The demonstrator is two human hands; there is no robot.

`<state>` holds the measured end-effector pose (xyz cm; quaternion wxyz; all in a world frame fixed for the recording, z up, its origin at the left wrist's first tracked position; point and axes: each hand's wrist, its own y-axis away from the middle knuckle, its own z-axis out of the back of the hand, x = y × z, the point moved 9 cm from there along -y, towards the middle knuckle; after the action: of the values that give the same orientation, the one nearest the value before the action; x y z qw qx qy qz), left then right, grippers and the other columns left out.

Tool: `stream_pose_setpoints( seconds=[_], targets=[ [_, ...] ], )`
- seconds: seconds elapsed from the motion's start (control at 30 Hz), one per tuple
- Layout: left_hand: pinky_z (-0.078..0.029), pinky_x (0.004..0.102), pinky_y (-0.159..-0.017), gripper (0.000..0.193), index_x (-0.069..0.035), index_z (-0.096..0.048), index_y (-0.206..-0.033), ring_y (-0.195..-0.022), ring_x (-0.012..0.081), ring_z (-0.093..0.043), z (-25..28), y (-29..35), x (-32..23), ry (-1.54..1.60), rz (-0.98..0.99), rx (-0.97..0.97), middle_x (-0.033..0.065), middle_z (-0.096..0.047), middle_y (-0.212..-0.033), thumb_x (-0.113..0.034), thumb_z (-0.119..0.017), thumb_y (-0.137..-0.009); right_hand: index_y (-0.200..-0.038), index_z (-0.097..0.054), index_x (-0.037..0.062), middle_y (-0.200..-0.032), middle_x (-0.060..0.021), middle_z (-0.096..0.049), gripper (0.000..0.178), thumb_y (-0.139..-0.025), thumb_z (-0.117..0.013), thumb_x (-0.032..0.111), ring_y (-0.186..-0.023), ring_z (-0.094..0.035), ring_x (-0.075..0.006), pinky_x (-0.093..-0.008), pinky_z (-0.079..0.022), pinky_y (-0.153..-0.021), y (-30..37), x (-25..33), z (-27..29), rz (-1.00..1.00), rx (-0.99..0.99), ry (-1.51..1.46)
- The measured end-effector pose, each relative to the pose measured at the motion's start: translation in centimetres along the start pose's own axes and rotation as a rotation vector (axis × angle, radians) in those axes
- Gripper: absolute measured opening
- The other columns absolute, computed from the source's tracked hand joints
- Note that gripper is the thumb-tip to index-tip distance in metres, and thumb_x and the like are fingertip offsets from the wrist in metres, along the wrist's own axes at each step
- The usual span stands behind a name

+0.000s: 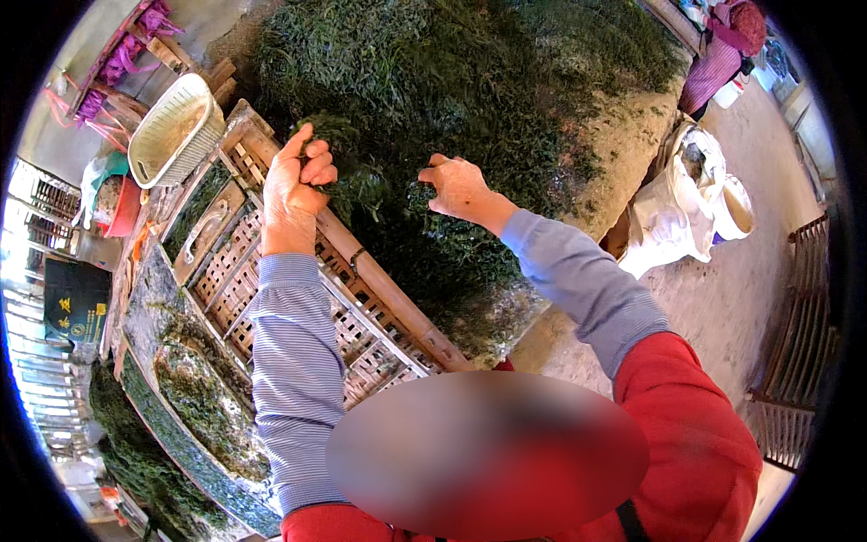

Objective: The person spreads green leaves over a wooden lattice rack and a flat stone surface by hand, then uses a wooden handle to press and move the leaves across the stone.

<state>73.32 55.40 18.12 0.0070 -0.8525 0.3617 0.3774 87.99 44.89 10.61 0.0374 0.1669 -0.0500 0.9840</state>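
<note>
Over the pile of dark green, wet, seaweed-like strands [415, 81], both of my hands are raised. My left hand [300, 185] is above the pile's left edge, beside a bamboo rail, with its fingers curled in. A small dark clump [336, 135] of the strands shows against those fingers, and they seem closed on it. To the right, my right hand [462, 191] hangs close above the strands, fingers bent and thumb tucked toward them. What is in its grip, if anything, is hidden against the dark pile.
Left of the pile lies a woven bamboo rack [235, 280] with a bamboo rail [388, 294]. Beyond it are a pale plastic basket [176, 131] and a red bucket [122, 208]. White sacks [677, 203] stand at the right. Another person [722, 54] is at the far right.
</note>
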Motion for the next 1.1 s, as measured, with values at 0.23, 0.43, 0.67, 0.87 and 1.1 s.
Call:
stream_pose_setpoints(
  seconds=[0.23, 0.43, 0.67, 0.87, 1.1],
  targets=[
    [-0.032, 0.0246, -0.044, 0.021, -0.004, -0.044, -0.079, -0.046, 0.0098, -0.034, -4.5, -0.2, -0.2, 0.140, -0.024, 0.108, 0.0004, -0.040, -0.062, -0.019, -0.048, -0.094, -0.094, -0.062, 0.0078, -0.089, -0.0070, -0.054, 0.039, -0.057, -0.072, 0.014, -0.077, -0.058, -0.0268, -0.0403, -0.050, -0.065, 3.9, 5.0, 13.6, 0.344, -0.509, -0.132],
    [-0.055, 0.0339, -0.065, 0.024, -0.004, -0.055, -0.107, -0.078, 0.0216, -0.064, -7.2, 0.7, 5.4, -0.131, -0.158, 0.228, 0.0115, -0.064, -0.094, -0.019, -0.053, -0.088, -0.091, -0.064, 0.0016, -0.080, -0.0088, -0.058, 0.035, -0.056, -0.069, 0.008, -0.070, -0.058, -0.0201, -0.0321, -0.047, -0.061, 3.8, 8.2, 22.4, 0.402, -0.643, -0.426],
    [-0.047, 0.0315, -0.052, 0.032, -0.008, -0.048, -0.116, -0.051, 0.0160, -0.051, -6.2, 6.1, 16.7, -0.028, 0.102, 0.141, 0.0134, -0.062, -0.089, -0.031, -0.043, -0.095, -0.107, -0.061, -0.0002, -0.089, -0.0117, -0.065, 0.044, -0.066, -0.068, 0.014, -0.076, -0.060, -0.0160, -0.0284, -0.050, -0.068, 1.0, -1.9, 12.2, -0.016, -0.297, -0.631],
    [-0.029, 0.0196, -0.044, 0.012, -0.007, -0.046, -0.097, -0.045, 0.0041, -0.031, -3.6, 4.5, 14.4, -0.091, 0.303, 0.079, 0.0048, -0.052, -0.076, -0.016, -0.053, -0.091, -0.126, -0.048, 0.0086, -0.114, -0.0121, -0.053, 0.061, -0.071, -0.072, 0.022, -0.098, -0.054, -0.0194, -0.0332, -0.046, -0.082, 5.2, -6.9, 4.2, -0.152, -0.135, -0.985],
    [-0.030, 0.0181, -0.041, 0.016, -0.007, -0.040, -0.093, -0.046, 0.0043, -0.032, -11.2, 5.1, 4.2, -0.163, 0.140, 0.245, 0.0086, -0.053, -0.077, -0.017, -0.053, -0.092, -0.127, -0.041, 0.0140, -0.135, -0.0162, -0.033, 0.057, -0.076, -0.065, 0.020, -0.096, -0.057, -0.0366, -0.0449, -0.052, -0.078, 13.4, -3.6, 0.7, -0.129, -0.254, 0.028]
  ],
)
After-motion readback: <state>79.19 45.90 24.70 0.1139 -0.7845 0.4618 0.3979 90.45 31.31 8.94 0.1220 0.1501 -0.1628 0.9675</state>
